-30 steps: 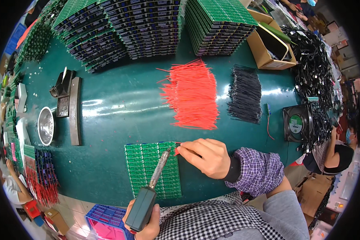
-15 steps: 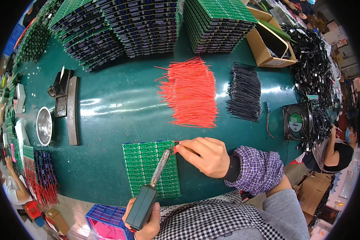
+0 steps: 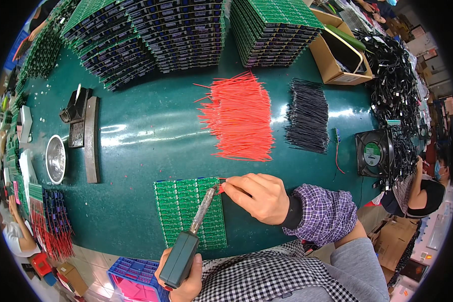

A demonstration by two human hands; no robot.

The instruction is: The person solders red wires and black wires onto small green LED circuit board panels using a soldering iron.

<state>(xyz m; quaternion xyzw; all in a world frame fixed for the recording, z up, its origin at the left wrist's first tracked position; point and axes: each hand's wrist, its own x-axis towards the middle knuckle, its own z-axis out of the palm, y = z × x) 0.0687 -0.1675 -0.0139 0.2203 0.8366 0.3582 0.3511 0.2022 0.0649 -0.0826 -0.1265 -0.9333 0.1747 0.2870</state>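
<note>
A green soldering iron [image 3: 180, 259] is gripped in my left hand [image 3: 194, 278], whose fingers wrap round its handle. Its slim metal barrel slants up to the upper right corner of a green circuit board panel [image 3: 183, 211], which lies flat on the table near me. Just beside that corner, my right hand [image 3: 260, 198] pinches a short red wire [image 3: 222, 188] between thumb and forefinger. The wire's end meets the iron's tip at the board's edge; the exact contact is too small to make out.
Beyond the board lie a pile of red wires [image 3: 241, 118] and a pile of black wires [image 3: 307, 116]. Tall stacks of circuit panels [image 3: 277, 38] line the back. To the left are a metal bowl [image 3: 56, 158] and a dark iron stand [image 3: 77, 123]; a fan [image 3: 372, 153] stands right.
Both hands stay almost in place, with only a slight shift of the soldering iron's handle. At the far left edge, another person's hand has come into sight.
</note>
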